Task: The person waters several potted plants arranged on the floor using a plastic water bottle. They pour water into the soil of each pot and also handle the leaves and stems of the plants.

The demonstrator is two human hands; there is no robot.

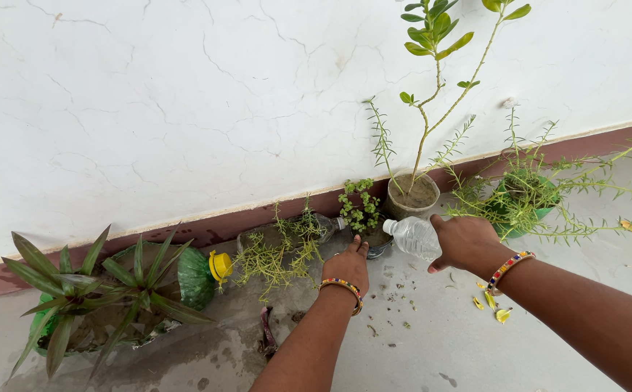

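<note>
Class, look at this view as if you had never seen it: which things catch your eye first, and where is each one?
Mid-frame, the right hand tips a clear plastic bottle toward a small pot of round-leaved greenery by the wall, while the left hand rests at that pot's edge. Behind it, a tall thin-stemmed plant rises from a grey pot against the cracked white wall. Far left, a spiky long-leaved plant spreads over the floor.

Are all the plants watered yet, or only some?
Done: I can't tell; the floor by the spiky-leaf plant looks damp. In hand: the right hand tips a clear bottle toward the small leafy pot, which the left hand touches. Left: possibly the tall plant's pot and the green pot; their soil wetness isn't clear.
</note>
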